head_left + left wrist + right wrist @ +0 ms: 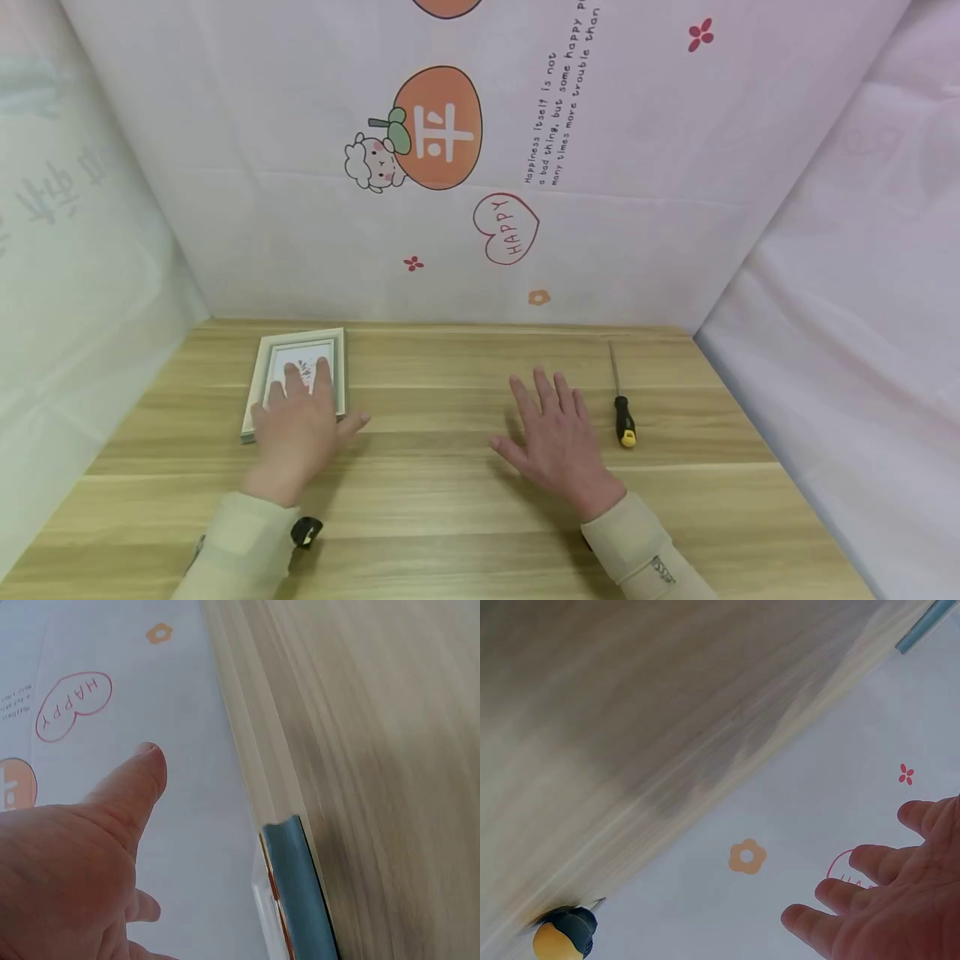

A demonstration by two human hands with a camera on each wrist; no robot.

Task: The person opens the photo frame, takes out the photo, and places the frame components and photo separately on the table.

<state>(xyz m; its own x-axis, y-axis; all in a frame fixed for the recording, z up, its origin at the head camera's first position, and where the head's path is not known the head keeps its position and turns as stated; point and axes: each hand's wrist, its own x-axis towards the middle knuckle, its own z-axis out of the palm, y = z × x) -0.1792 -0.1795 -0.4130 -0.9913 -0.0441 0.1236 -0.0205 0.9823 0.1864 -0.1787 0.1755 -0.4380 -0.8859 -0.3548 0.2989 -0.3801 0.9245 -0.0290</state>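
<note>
A light-rimmed picture frame (302, 353) lies on the left of the wooden table, a small print showing inside it. Over its lower part my left hand (296, 429) hovers with fingers spread, hiding some of the print. The left wrist view shows a gap between that hand (67, 870) and the frame's blue-grey side (300, 889). To the right, my right hand (557, 446) is held palm down with straight, parted fingers and nothing in it. Nearest to it is a screwdriver (623, 417) with a black and yellow handle, its shaft pointing to the back.
White printed cloth (300, 242) hangs behind the table (442, 500) and along both sides. A red heart outline and small flowers are printed on it. Both cream sleeves (251, 533) reach in from the front edge.
</note>
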